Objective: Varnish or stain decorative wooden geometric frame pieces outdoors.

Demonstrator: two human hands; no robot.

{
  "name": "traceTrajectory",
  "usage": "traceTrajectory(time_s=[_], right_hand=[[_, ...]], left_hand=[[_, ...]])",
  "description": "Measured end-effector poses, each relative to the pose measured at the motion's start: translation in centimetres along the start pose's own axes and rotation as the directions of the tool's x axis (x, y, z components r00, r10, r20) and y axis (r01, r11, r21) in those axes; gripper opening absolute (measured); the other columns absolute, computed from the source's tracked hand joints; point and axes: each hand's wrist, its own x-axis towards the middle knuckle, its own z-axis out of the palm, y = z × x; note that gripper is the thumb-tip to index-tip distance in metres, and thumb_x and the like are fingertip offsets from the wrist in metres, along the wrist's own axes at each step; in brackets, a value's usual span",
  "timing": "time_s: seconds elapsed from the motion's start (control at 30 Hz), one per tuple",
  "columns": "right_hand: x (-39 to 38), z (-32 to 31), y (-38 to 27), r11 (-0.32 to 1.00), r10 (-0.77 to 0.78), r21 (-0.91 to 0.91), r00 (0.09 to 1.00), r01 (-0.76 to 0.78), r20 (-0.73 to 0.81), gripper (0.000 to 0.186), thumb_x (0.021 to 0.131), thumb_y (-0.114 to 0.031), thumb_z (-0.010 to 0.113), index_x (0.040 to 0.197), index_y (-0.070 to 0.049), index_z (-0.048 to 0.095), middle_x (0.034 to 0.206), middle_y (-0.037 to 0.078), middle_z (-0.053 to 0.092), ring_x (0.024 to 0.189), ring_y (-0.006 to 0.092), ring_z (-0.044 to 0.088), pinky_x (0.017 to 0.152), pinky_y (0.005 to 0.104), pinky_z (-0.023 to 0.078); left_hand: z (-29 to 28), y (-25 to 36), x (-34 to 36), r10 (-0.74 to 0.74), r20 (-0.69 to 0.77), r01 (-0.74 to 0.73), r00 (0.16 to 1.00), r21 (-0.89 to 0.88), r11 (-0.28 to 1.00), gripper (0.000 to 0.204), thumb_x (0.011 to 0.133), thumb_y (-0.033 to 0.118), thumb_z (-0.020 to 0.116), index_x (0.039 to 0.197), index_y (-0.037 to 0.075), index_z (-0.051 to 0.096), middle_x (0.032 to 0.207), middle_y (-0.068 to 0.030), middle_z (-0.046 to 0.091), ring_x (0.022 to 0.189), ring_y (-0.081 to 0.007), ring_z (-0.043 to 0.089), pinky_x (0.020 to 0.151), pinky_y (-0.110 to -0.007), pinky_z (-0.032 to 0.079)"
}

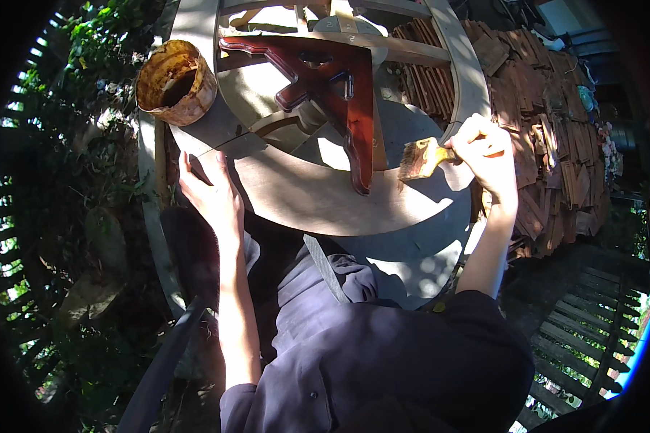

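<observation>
My right hand (488,153) is closed round the handle of a wide paintbrush (423,159). Its dark bristles point left, at or just above the near part of a pale round wooden frame (307,186). At the frame's left edge is my left hand (215,189), its visible fingers stretched and apart, with nothing seen in them. Between my hands and farther off, a glossy red-brown carved wooden piece (360,108) lies across the frame, its narrow end toward me. A stained round pot (202,94) with dark contents stands on the frame's left side, beyond my left hand.
Stacked clay roof tiles (556,151) fill the ground at the right. Green plants (97,65) grow along the left side. A grey round surface (412,249) lies below the frame, close to my lap. A slatted wooden structure (581,339) stands at the lower right.
</observation>
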Motion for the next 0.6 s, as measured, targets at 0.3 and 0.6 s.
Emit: traceTrajectory(time_s=[0.3, 0.6], right_hand=[[10.0, 5.3, 0.6, 0.969, -0.247, -0.061, 0.96, 0.241, -0.131, 0.012, 0.086, -0.008, 0.071, 0.081, 0.0, 0.063, 0.078, 0.005, 0.069, 0.07, 0.0094, 0.065, 0.063, 0.0243, 0.055], [13.2, 3.6, -0.7, 0.978, -0.116, 0.184, 0.987, 0.095, 0.11, 0.019, 0.088, -0.012, 0.067, 0.076, -0.002, 0.056, 0.079, 0.009, 0.071, 0.074, 0.011, 0.069, 0.058, 0.0233, 0.056]], left_hand=[[0.1, 0.2, -0.2, -0.001, -0.001, 0.001, 1.0, 0.004, 1.0, 0.066, 0.093, 0.035, 0.067, 0.141, -0.002, 0.04, 0.136, -0.0248, 0.048, 0.128, -0.0382, 0.044, 0.11, -0.048, 0.032], [0.1, 0.1, -0.2, 0.013, -0.023, -0.012, 1.0, 0.026, 1.0, 0.064, 0.093, 0.032, 0.067, 0.141, -0.001, 0.041, 0.136, -0.0236, 0.049, 0.128, -0.037, 0.045, 0.109, -0.046, 0.033]])
